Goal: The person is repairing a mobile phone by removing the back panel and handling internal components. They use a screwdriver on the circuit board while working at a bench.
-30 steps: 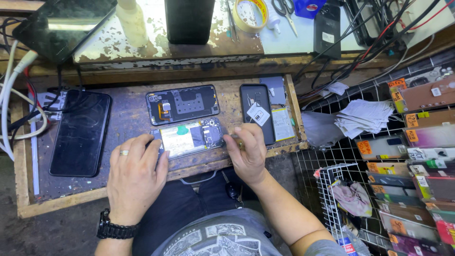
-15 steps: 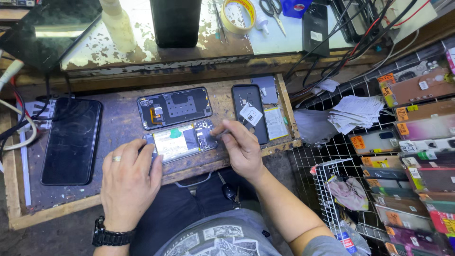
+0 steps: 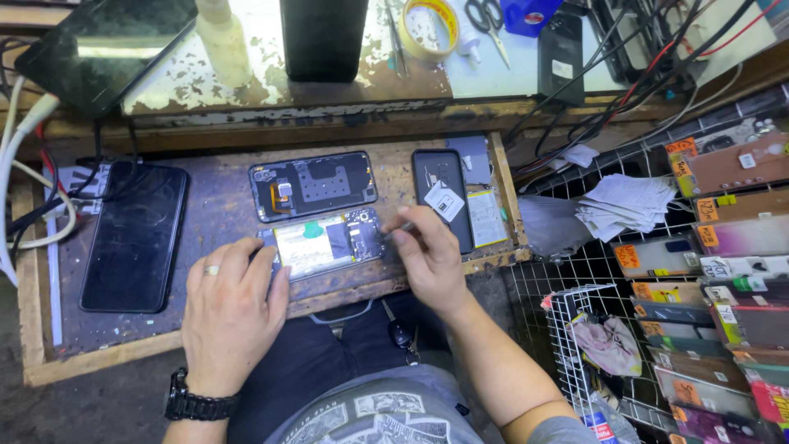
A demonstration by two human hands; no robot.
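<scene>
An opened phone [image 3: 325,242] lies face down on the wooden work board [image 3: 205,205], its battery and circuit board showing. My left hand [image 3: 230,308] rests on its left end, pressing it down; a ring is on one finger. My right hand [image 3: 427,251] is closed on a thin metal tool [image 3: 400,228] whose tip touches the phone's right end. Just behind the phone lies its dark back cover [image 3: 312,185], inner side up.
A black phone [image 3: 136,234] lies at the board's left, another dark phone [image 3: 444,193] with a small card at the right. A wire rack [image 3: 699,271] of packaged covers and paper slips stands to the right. Tape, scissors, cables and a bottle crowd the shelf behind.
My right hand has shifted slightly, with the tool tip now at the opened phone's right end. The left hand stays on the phone's left end.
</scene>
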